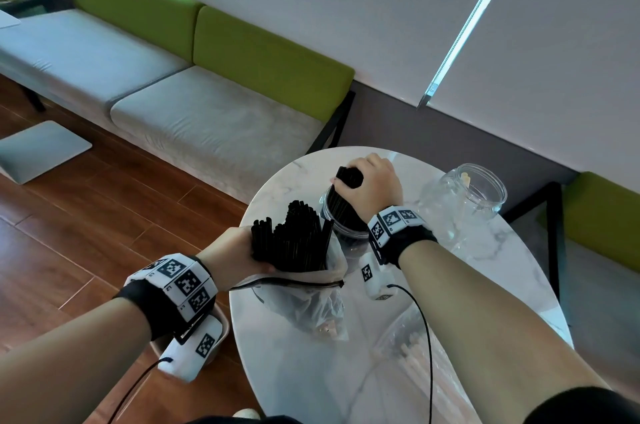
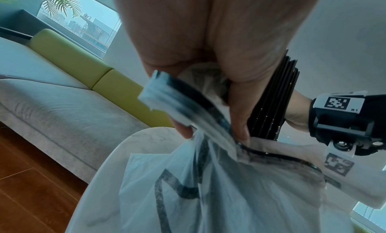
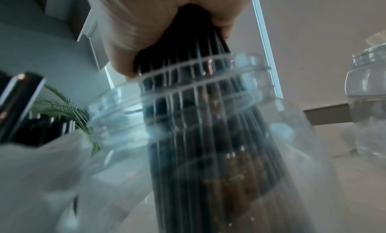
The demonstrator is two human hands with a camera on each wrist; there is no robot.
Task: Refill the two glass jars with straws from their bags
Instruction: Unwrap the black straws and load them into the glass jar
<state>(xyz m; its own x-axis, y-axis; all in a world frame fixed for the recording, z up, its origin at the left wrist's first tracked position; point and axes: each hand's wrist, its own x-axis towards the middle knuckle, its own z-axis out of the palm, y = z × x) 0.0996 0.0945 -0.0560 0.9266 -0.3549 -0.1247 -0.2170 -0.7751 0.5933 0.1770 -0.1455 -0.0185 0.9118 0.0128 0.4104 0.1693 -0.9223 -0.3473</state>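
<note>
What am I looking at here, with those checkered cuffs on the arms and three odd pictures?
No machine here: a person works with bare hands, wearing marker cuffs and small cameras. The wide picture comes from a camera on the head; the two close ones come from cameras on each wrist, looking along the fingers.

On the round marble table stand two glass jars. The right hand grips a bundle of black straws and is lowering it into the near jar. The left hand holds a clear bag open, with more black straws sticking out of it. The far jar has only a few pale straws inside. Another bag of pale straws lies near the table's front edge.
</note>
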